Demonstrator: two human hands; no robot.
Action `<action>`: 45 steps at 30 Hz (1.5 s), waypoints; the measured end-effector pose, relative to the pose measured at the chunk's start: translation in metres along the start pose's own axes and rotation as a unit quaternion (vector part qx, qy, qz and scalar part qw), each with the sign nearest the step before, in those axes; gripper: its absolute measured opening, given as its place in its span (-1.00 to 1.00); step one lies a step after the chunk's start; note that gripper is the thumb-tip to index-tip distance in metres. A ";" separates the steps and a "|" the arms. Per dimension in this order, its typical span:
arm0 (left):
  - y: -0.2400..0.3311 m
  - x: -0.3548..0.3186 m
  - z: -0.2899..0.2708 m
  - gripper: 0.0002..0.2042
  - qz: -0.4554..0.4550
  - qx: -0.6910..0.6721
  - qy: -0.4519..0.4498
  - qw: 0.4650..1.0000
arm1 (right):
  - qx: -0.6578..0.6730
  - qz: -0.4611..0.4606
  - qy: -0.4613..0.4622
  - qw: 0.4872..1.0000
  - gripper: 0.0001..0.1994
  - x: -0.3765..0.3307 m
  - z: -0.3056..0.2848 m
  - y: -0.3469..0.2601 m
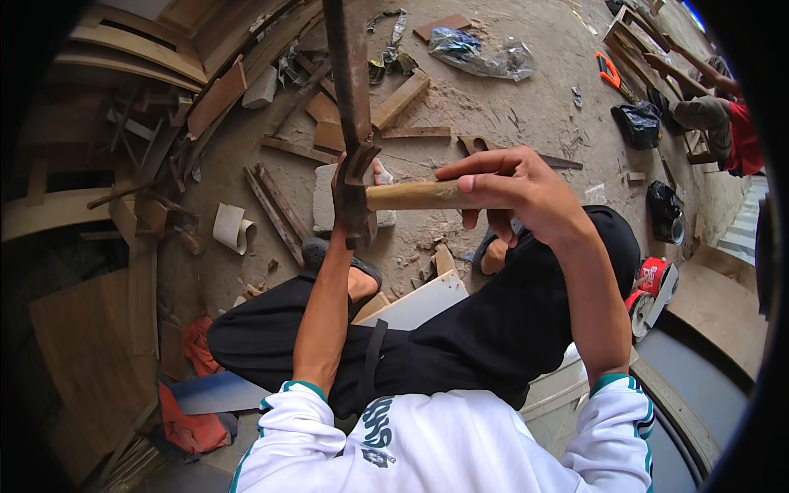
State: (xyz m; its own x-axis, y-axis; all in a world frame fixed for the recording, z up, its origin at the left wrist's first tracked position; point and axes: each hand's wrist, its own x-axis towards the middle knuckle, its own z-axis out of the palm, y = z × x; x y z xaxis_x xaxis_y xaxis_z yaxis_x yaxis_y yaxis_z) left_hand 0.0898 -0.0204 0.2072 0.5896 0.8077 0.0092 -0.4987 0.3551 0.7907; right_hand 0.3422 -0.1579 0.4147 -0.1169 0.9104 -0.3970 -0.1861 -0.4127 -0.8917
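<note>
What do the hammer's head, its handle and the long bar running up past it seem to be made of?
Hammer head: dark, dull metal, probably steel; the brownish tone suggests rust.
Handle: pale wood, fairly smooth, judging by its tan colour and faint streaks.
Long bar: dark brown, scuffed; perhaps weathered wood or rusted metal, the look leaves it open.

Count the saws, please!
2: a wooden-handled saw partly behind the right hand, and an orange-handled saw at the upper right. Others may be hidden.
</note>
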 end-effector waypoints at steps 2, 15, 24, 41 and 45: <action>-0.001 -0.001 0.007 -0.64 0.022 0.078 0.005 0.997 | 0.009 0.004 -0.009 1.000 -0.65 0.000 -0.002 0.004; 0.009 -0.006 0.034 -0.66 0.132 0.342 0.045 0.929 | 0.126 0.009 -0.021 0.992 -0.66 -0.001 -0.022 0.007; -0.012 0.002 0.014 -0.65 0.141 0.191 0.100 0.966 | 0.137 -0.016 0.026 0.990 -0.61 0.004 -0.014 0.017; 0.101 0.052 0.031 -0.44 -0.125 0.155 -0.092 0.976 | 0.087 -0.031 -0.004 0.996 -0.55 0.015 -0.015 0.028; 0.094 0.047 0.058 -0.41 -0.057 0.392 0.013 0.918 | 0.063 -0.010 -0.051 0.997 -0.47 0.020 -0.010 0.043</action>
State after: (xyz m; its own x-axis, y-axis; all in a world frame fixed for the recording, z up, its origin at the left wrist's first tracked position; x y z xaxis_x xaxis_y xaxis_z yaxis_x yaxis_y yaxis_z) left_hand 0.1078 0.0239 0.3179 0.5889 0.8009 -0.1082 0.1817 -0.0008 0.9834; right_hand 0.3412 -0.1569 0.3666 -0.2094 0.9133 -0.3492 -0.3091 -0.4006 -0.8625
